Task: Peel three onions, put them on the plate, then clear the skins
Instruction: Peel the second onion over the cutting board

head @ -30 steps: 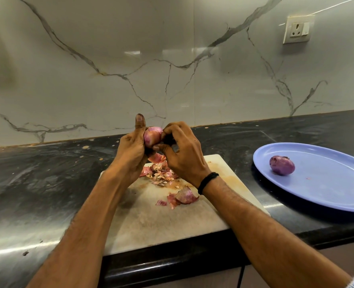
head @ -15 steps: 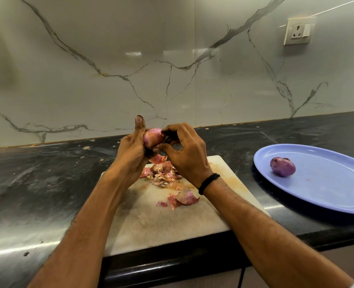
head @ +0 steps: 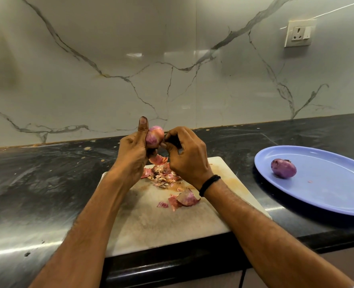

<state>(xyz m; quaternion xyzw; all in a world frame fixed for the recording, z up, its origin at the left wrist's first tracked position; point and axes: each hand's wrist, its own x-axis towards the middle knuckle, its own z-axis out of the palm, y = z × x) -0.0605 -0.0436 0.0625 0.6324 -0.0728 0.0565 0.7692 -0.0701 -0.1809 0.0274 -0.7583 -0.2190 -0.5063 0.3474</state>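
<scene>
No text, label, brand or number can be read: the wall socket and the blue plate show no legible marking.

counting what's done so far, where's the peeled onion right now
In the head view, the peeled onion lies at right on the blue plate, near the rim closest to the cutting board.

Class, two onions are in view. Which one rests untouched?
The purple onion on the blue plate; the pink onion is gripped by the left hand above the board.
</scene>
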